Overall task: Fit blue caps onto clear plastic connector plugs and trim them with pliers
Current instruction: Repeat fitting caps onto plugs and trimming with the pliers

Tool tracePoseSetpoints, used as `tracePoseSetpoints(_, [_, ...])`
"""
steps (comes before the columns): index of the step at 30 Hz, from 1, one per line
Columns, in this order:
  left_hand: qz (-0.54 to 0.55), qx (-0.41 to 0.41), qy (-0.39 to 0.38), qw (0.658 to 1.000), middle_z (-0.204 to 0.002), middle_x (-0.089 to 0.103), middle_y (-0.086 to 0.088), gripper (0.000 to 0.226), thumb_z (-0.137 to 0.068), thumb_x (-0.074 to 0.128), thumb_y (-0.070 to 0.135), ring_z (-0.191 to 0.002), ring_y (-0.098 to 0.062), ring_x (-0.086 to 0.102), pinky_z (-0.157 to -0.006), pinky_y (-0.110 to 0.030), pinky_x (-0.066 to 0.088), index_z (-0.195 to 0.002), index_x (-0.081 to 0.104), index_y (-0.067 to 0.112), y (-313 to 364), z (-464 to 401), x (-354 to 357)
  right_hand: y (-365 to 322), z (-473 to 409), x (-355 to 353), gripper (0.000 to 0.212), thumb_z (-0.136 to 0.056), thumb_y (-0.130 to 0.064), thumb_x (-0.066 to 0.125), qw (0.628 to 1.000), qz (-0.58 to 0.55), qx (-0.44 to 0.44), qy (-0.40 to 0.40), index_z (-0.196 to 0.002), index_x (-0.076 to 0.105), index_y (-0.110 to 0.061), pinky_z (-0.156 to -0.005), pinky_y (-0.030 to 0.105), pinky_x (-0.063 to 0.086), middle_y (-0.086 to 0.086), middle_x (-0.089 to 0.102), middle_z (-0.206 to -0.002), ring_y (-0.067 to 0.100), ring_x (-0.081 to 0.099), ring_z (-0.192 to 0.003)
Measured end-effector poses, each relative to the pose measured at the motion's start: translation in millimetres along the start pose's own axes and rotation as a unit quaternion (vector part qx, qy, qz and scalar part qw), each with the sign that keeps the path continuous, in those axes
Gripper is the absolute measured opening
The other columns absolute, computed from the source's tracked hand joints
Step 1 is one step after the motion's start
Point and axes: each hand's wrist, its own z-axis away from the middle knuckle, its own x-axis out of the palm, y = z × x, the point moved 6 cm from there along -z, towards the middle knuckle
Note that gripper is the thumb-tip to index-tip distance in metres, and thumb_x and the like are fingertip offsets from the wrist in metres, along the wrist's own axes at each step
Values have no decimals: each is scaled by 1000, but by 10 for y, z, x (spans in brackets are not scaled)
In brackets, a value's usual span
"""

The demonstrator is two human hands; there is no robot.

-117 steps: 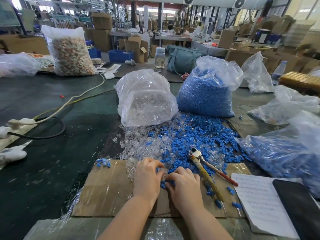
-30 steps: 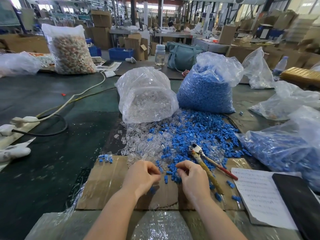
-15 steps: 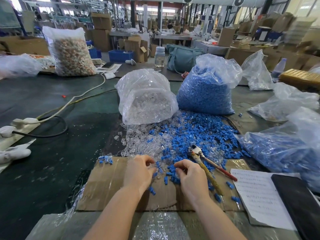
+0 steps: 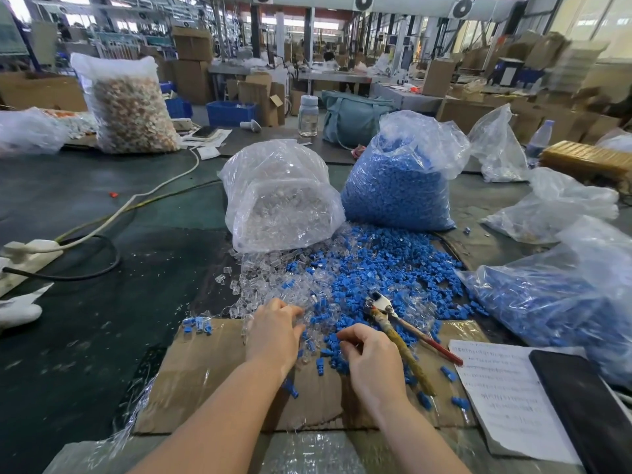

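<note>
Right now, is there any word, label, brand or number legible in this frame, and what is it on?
No text can be read.
Paper sheet at the right: rows of printed lines, too blurred to read.
Cardboard boxes in the background: no legible marking.
Clear bottle behind the bags: no readable label.

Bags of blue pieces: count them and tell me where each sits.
2. One bag stands behind the loose pile, right of the clear-plug bag; the other bag lies at the far right. Farther bags may hide more.
</note>
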Motion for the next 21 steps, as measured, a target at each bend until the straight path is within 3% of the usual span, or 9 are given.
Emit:
tracePoseSetpoints(8, [-4, -17, 13, 1000, -102, 53, 9, 17, -85, 62, 38, -102, -11, 45, -95, -31, 35, -101, 64, 31, -7, -38, 34, 6, -24, 7, 14, -92, -17, 58, 1000, -11, 1, 4, -99, 68, -23, -84, 22, 48, -11, 65, -94, 5, 57, -89])
tracePoseSetpoints(13, [11, -16, 28, 999, -110, 52, 9, 31, -87, 59, 36, -109, -10, 43, -101, -30, 31, -118, 56, 33, 7, -10, 50, 12, -28, 4, 14, -92, -17, 57, 1000, -16, 5, 1, -99, 68, -24, -85, 24, 49, -10, 65, -93, 5, 57, -90])
tracePoseSetpoints(16, [13, 1, 25, 1000, -102, 47, 11, 37, -91, 53, 36, -103, -8, 41, -99, -29, 31, -128, 50, 36, 56, -2, 60, 22, -30, 1, 14, -92, -17, 57, 1000, -17, 7, 1, -99, 68, -24, -85, 24, 49, -10, 65, -93, 5, 57, -90])
tracePoseSetpoints(21, [-3, -3, 13, 1000, -98, 41, 12, 29, -89, 56, 40, -102, -9, 40, -97, -31, 32, -118, 57, 38, 71, -17, 71, 32, -32, -7, 14, -92, -16, 58, 1000, -16, 9, 3, -98, 68, -24, -85, 25, 49, -10, 65, -93, 6, 57, -90])
